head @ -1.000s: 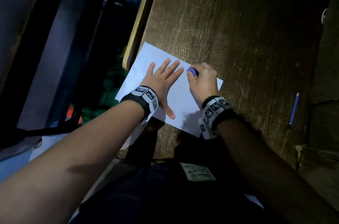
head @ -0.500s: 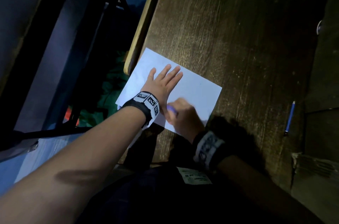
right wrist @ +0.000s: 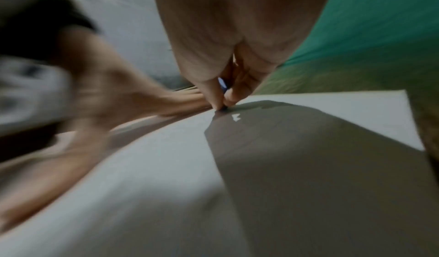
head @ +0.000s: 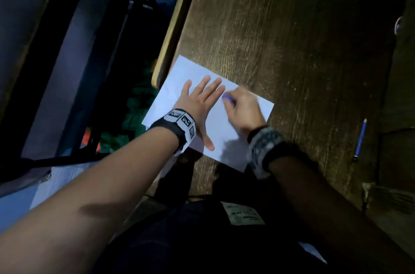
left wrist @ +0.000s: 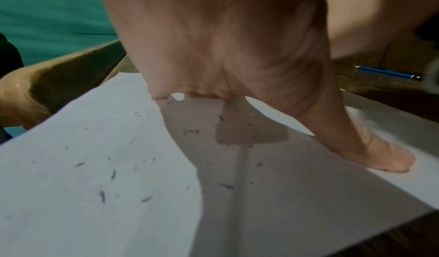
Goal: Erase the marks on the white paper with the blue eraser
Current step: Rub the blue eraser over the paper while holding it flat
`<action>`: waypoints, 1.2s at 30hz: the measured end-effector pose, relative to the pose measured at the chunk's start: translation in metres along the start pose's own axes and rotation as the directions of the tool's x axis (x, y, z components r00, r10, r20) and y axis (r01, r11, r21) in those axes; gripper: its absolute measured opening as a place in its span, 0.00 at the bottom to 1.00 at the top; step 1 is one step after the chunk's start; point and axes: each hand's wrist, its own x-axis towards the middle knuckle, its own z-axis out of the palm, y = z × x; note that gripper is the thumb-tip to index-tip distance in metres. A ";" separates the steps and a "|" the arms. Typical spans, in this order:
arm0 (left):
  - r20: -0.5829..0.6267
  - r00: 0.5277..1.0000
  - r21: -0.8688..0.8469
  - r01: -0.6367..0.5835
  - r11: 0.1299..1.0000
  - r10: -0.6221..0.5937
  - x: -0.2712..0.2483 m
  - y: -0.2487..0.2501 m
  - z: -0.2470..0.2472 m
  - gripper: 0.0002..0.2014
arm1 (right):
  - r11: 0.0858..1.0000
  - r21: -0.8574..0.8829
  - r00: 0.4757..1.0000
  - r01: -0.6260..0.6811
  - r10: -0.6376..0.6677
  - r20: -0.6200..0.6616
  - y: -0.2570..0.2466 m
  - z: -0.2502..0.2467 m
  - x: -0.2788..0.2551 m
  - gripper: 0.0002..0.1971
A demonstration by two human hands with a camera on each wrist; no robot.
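Observation:
A white paper [head: 177,76] lies at the near left corner of the dark wooden table [head: 292,38]. My left hand [head: 199,98] lies flat on it with fingers spread, pressing it down; in the left wrist view the paper [left wrist: 95,167] carries dark eraser crumbs beside my thumb. My right hand [head: 243,107], blurred, pinches the blue eraser [head: 228,98] just right of the left fingertips. In the right wrist view the eraser [right wrist: 222,86] shows between thumb and fingers, its tip on the paper [right wrist: 154,157]. I can make out no marks on the sheet.
A blue pencil [head: 360,139] lies on the table to the right, also seen as the pencil [left wrist: 387,71] in the left wrist view. The table's rounded left edge [head: 177,20] drops to a dark frame and floor. A raised ledge [head: 399,94] runs along the right.
My right hand with the eraser has swept from the paper's near edge back up to its far right part beside the left fingertips. The left hand stays flat on the paper.

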 end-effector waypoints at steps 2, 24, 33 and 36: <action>0.001 1.000 0.001 -0.003 1.000 0.003 -0.001 0.000 0.001 0.89 | 0.997 0.020 0.984 -0.074 0.076 -0.163 0.009 0.000 0.013 0.07; 0.000 1.000 -0.016 0.001 1.000 -0.001 -0.002 0.000 0.001 0.88 | 0.998 0.039 0.983 -0.054 0.060 -0.174 0.015 0.009 0.002 0.07; -0.012 1.000 -0.023 0.012 1.000 -0.012 -0.002 0.002 0.001 0.88 | 1.000 0.020 0.996 0.019 -0.017 -0.093 0.014 0.004 -0.018 0.04; -0.015 1.000 -0.024 0.011 1.000 -0.011 -0.001 0.002 0.002 0.88 | 0.995 0.057 0.974 -0.078 0.088 -0.207 0.018 0.010 -0.020 0.06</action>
